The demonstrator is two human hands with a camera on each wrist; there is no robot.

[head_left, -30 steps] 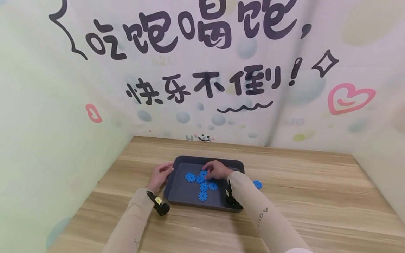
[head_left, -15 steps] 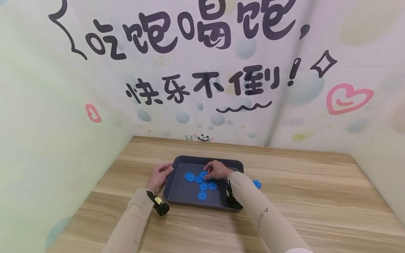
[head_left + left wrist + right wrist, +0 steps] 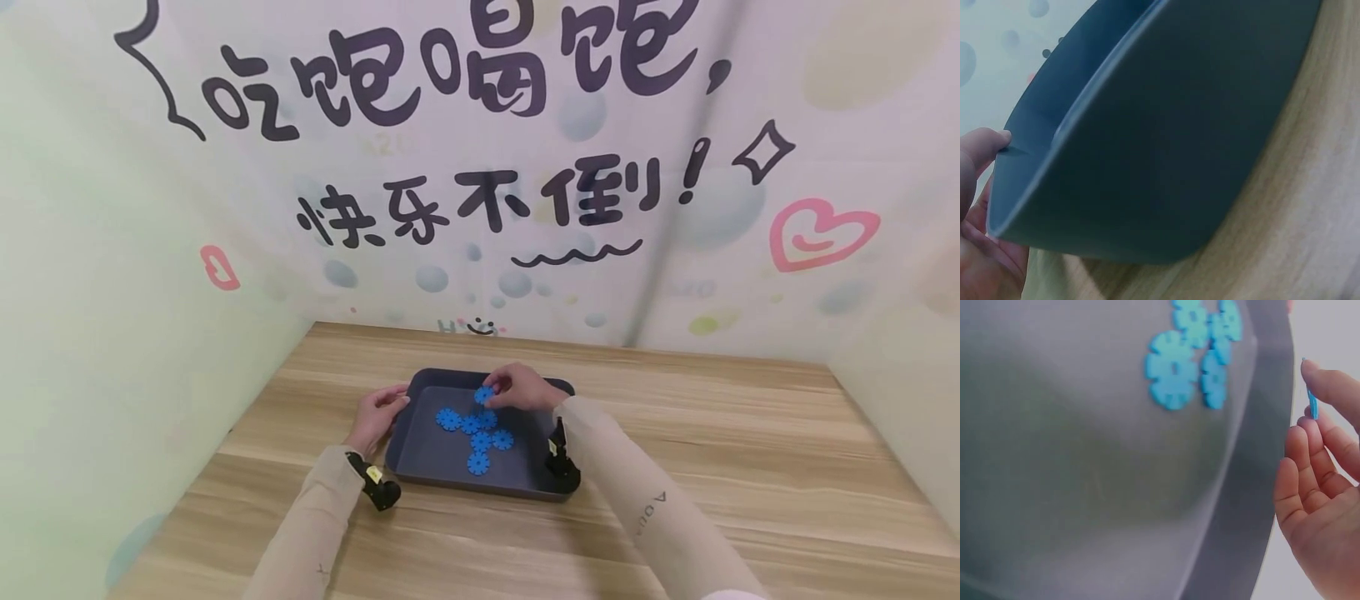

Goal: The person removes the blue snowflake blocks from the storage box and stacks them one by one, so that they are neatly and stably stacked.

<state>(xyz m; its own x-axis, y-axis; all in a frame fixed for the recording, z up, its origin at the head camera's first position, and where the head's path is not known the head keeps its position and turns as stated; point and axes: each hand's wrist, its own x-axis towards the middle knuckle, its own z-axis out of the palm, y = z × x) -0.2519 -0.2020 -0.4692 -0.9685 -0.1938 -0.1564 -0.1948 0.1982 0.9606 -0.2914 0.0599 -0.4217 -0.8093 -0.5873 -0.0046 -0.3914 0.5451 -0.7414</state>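
A dark grey tray stands on the table with several blue notched snowflake discs lying close together or overlapping in it; whether they interlock I cannot tell. My left hand grips the tray's left side, thumb over the rim in the left wrist view. My right hand, over the tray's far right part, pinches one blue snowflake disc between thumb and finger. In the right wrist view that pinched disc appears edge-on, apart from the discs in the tray.
The wood-grain table extends to both sides of the tray. Behind it hangs a printed backdrop with large lettering, and a pale wall closes off the left. Each wrist carries a black camera.
My right hand has risen away from the cluster toward the tray's far edge, bringing the pinched disc with it. The arm now hides the loose disc right of the tray. My left hand stays put.
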